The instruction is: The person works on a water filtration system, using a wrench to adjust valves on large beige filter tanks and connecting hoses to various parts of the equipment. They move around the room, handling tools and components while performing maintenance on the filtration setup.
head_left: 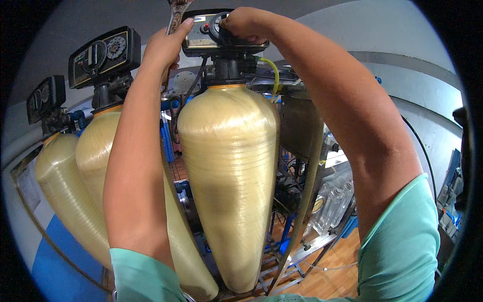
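Note:
In my left hand (165, 46) is a worn, rusty metal wrench (176, 12), its head pointing up and partly cut off by the top edge. My left thumb lies along it, close to the left end of a black control valve head (198, 48). With curled fingers, my right hand (245, 24) grips the round dial (216, 27) on that valve's front; the hand hides part of the dial. A small red button (206, 27) shows left of the dial. Below the valve stands a tall yellowish fibreglass tank (229, 151), joined to it by a black neck.
Two similar tanks (93, 146) with black valve heads (104, 56) stand to the left. A yellow-green tube (275, 70) curves down from the middle valve's right side. Clear plastic bottles (332, 201) and a metal frame are at the lower right, above an orange tiled floor (332, 269).

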A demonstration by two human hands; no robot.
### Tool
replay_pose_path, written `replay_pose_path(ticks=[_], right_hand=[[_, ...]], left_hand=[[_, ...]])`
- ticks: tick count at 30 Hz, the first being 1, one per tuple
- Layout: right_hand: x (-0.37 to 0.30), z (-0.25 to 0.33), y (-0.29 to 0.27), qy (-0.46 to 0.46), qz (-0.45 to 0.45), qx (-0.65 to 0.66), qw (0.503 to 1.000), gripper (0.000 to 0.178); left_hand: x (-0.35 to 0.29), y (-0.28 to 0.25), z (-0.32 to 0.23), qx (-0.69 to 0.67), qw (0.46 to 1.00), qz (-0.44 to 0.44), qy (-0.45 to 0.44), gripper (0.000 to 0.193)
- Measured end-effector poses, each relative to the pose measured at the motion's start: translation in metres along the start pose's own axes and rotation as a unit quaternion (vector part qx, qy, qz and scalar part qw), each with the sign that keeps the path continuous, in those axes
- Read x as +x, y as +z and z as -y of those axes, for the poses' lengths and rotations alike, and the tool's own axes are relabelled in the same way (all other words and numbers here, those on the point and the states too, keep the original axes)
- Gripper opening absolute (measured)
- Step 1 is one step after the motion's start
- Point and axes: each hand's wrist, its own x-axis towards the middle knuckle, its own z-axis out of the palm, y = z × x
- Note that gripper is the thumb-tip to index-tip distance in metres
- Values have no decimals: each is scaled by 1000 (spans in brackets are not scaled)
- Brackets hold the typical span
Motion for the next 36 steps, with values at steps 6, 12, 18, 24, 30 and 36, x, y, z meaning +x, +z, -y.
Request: replay_pose_path(ticks=[6,12,18,24,30,36], right_hand=[[1,-1,21,-75,-171,-139,973,38],[-27,-24,25,-63,-197,-193,959,44],[-185,0,49,-232,29,343,910,33],[-382,-127,1,-107,98,420,896,45],[-526,-238,-27,2,73,515,854,31],[-693,-342,-47,57,-33,443,894,30]], left_hand=[[-27,-12,-21,-5,1000,-26,-14,64],[-59,9,-29,-41,997,10,-68,83],[-159,-40,-38,-120,982,-71,-129,52],[-332,110,-73,-106,964,235,-65,31],[-473,232,-149,-110,855,470,-191,24],[-534,327,-202,-99,652,752,2,68]])
